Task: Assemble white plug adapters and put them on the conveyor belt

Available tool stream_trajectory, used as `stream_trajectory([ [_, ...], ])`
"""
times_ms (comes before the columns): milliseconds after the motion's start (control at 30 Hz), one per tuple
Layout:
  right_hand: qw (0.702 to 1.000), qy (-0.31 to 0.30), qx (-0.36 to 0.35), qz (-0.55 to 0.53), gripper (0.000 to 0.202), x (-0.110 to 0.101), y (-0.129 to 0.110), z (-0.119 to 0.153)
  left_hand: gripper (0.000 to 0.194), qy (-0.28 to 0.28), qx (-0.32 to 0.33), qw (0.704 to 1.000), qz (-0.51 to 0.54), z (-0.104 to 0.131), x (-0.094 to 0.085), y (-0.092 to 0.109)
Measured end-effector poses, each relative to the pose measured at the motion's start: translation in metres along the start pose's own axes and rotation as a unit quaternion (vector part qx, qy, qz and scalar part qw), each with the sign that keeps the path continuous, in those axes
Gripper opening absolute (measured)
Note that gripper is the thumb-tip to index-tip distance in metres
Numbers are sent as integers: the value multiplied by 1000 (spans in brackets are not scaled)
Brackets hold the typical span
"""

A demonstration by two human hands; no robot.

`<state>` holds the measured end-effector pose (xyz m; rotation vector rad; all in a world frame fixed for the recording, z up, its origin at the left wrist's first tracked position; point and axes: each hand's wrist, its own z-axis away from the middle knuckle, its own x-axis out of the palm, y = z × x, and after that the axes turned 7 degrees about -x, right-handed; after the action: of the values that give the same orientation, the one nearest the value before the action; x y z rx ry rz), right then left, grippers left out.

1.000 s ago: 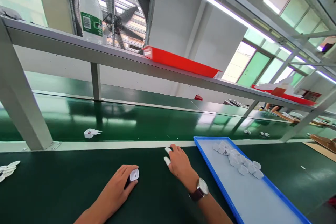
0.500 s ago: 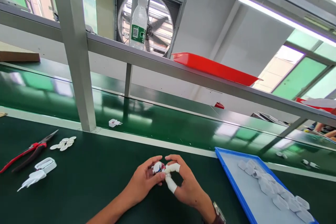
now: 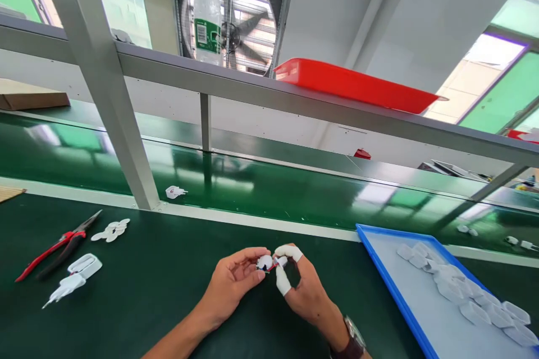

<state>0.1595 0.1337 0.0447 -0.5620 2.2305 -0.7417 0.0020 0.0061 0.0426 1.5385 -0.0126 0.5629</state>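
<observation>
Both hands meet over the desk (image 3: 168, 291). The small white part (image 3: 265, 262) sits pinched between the left hand (image 3: 231, 283) grip and the right hand (image 3: 301, 289) grip's taped fingertips (image 3: 283, 282).

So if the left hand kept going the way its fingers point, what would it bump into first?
The left hand points right, so it would meet the small white part it pinches, then the right hand, whose capped fingertips touch that part. Depth looks close.

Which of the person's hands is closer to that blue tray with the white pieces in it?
The right hand. It works just left of the blue tray, apart from its rim. The left hand lies farther left, beyond the right hand; both pinch a small white part.
</observation>
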Motion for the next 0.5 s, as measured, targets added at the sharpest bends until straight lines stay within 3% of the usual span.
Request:
stream_trajectory([
  [167,994,-28,13,-100,53,-1,4,8,34,-18,72,997,-22,4,6,0],
  [333,992,10,17,-127,35,1,5,10,40,-7,156,985,-79,4,8,-12],
  [400,993,25,31,-115,31,2,6,11,43,24,172,975,-141,3,5,-17],
  [500,991,61,48,-109,27,0,8,10,68,101,175,933,-299,-2,-7,-22],
])
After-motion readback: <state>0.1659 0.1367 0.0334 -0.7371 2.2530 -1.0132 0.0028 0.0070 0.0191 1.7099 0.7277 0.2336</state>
